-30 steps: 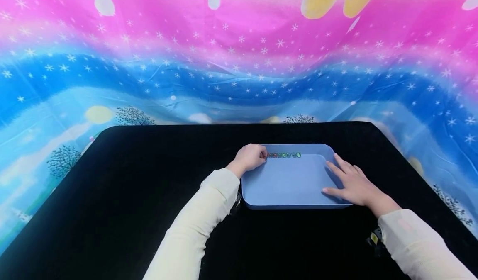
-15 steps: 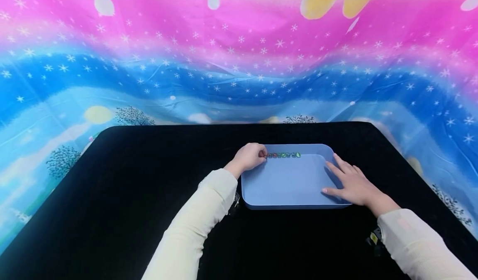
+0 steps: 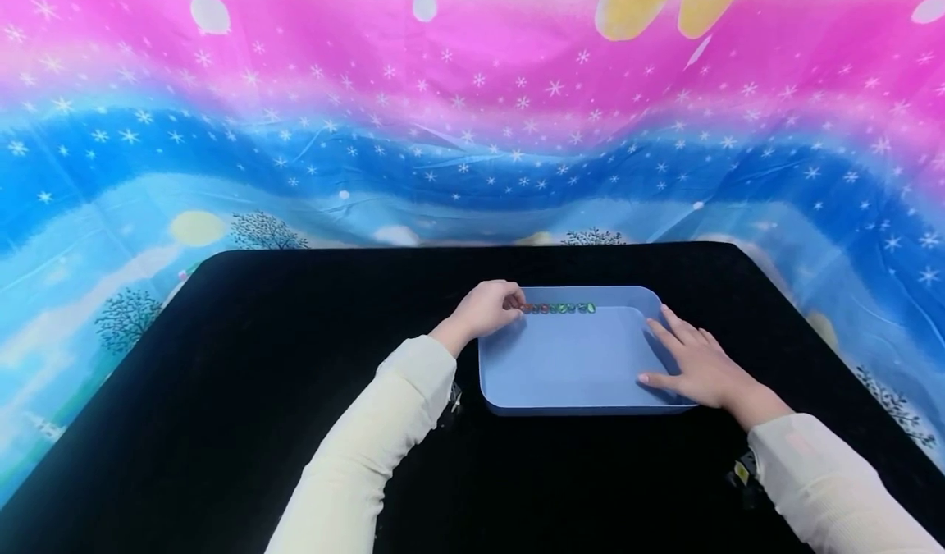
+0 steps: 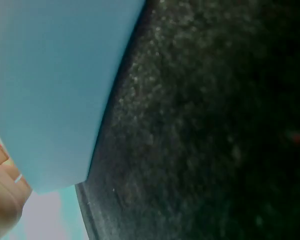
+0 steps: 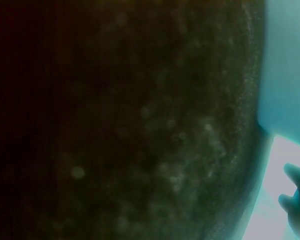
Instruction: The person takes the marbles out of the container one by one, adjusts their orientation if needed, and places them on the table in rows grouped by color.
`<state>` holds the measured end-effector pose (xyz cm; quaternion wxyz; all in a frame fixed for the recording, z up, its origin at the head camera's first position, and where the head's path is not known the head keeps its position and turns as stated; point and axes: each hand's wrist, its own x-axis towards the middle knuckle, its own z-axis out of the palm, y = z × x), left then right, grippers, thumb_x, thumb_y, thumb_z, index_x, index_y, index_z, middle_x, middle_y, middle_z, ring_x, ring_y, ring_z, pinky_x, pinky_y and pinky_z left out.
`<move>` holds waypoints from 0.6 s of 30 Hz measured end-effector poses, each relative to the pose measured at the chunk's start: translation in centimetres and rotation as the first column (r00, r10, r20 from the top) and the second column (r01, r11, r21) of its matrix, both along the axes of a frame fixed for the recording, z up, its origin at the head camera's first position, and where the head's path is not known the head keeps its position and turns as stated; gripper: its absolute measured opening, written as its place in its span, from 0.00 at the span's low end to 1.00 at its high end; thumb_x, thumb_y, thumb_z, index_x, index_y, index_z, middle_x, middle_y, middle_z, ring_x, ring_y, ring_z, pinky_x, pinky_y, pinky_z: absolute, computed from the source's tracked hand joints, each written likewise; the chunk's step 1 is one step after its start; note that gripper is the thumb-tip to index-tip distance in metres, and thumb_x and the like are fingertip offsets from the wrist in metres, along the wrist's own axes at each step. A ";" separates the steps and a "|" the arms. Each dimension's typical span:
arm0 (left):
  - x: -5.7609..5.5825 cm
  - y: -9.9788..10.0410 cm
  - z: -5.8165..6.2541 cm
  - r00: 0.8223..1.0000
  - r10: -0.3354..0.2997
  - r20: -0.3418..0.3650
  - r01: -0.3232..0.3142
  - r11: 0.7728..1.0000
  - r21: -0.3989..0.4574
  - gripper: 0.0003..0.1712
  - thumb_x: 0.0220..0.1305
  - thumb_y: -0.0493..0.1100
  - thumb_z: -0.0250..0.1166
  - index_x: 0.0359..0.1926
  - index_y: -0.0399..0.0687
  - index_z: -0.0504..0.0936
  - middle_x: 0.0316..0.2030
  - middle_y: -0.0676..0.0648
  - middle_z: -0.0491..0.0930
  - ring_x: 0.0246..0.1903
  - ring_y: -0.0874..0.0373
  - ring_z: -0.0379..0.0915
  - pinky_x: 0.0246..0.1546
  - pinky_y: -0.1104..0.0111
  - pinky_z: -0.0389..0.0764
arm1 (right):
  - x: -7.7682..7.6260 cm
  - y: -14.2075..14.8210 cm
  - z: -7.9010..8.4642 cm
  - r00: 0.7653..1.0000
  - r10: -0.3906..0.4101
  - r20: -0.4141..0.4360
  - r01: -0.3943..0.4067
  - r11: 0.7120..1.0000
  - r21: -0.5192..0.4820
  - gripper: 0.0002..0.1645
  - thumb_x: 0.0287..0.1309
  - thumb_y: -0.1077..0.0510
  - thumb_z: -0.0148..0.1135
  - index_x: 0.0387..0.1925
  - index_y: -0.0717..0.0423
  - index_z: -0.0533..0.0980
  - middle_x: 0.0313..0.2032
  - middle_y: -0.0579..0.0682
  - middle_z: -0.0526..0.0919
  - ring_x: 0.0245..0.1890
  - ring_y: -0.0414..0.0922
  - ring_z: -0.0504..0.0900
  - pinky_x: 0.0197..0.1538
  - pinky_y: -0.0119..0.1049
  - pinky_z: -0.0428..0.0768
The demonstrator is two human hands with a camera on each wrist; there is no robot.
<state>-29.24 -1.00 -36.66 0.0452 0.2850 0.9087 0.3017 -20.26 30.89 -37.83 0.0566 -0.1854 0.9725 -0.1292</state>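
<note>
Reader: What is in front of the person?

Describer: A shallow blue tray [image 3: 576, 365] on a black table [image 3: 221, 373], with a pink and blue snowflake cloth [image 3: 472, 86] hanging behind. Inside the tray, along its far wall, small pieces that look like glass marbles [image 3: 563, 309], some green and some reddish, form a single row from the left corner towards the right, ending short of the right corner.

Reader: And the hands?

Describer: The left hand [image 3: 487, 306] reaches over the tray's far left corner, fingers bent, fingertips at the left end of the row. I cannot tell whether they pinch a marble; the left wrist view shows mostly the tray's outer wall. The right hand [image 3: 701, 365] rests on the tray's right side, fingers straight and spread, gripping nothing.

Reader: Which step is this?

Describer: Lining up the marbles, I would judge: the left hand seems busy with the end piece while the right steadies the tray.

Reader: What does the next move call for?

Describer: Probably a light touch: fingertips lifting clear without nudging the neighbours, since they might roll, and the tray held steady.
</note>
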 end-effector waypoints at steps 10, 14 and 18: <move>0.9 -1.9 1.0 1.000 -0.018 -0.024 0.020 0.998 0.061 0.08 0.56 0.39 0.59 0.38 0.45 0.78 0.33 0.55 0.74 0.33 0.65 0.70 0.33 0.74 0.72 | -0.2 -0.1 0.0 1.000 0.000 0.015 0.000 1.000 -0.028 0.53 0.47 0.34 0.53 0.64 0.62 0.47 0.64 0.63 0.35 0.60 0.64 0.40 0.53 0.63 0.39; 1.2 -2.5 1.3 1.000 -0.016 -0.021 0.018 0.996 0.086 0.07 0.56 0.39 0.58 0.37 0.46 0.77 0.33 0.55 0.74 0.33 0.66 0.70 0.33 0.74 0.72 | -0.1 -0.1 0.0 1.000 -0.005 0.019 0.006 1.000 -0.019 0.53 0.47 0.34 0.53 0.64 0.62 0.46 0.64 0.63 0.35 0.60 0.63 0.40 0.53 0.63 0.40; 1.3 -3.1 1.4 1.000 -0.016 -0.019 0.018 0.995 0.094 0.07 0.56 0.39 0.58 0.37 0.46 0.77 0.33 0.55 0.74 0.33 0.66 0.70 0.33 0.74 0.72 | -0.1 0.0 -0.1 1.000 -0.013 0.017 0.014 1.000 -0.010 0.54 0.47 0.33 0.52 0.64 0.62 0.46 0.64 0.62 0.35 0.61 0.63 0.40 0.53 0.63 0.40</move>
